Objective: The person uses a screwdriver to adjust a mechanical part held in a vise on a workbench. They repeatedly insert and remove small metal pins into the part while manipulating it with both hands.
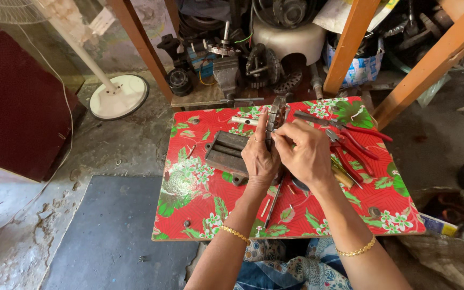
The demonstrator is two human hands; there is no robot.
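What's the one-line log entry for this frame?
left hand: holds metal part | right hand: fingers on it | pliers: on table

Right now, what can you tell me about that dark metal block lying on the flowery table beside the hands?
The block is a dark, rusty-looking rectangular metal piece with long parallel slots across its top and a small lug with a hole at its near corner. It lies flat, slightly angled, on the left half of the red floral table. The left hand is right beside its right edge; whether they touch is unclear. Nothing rests on it.
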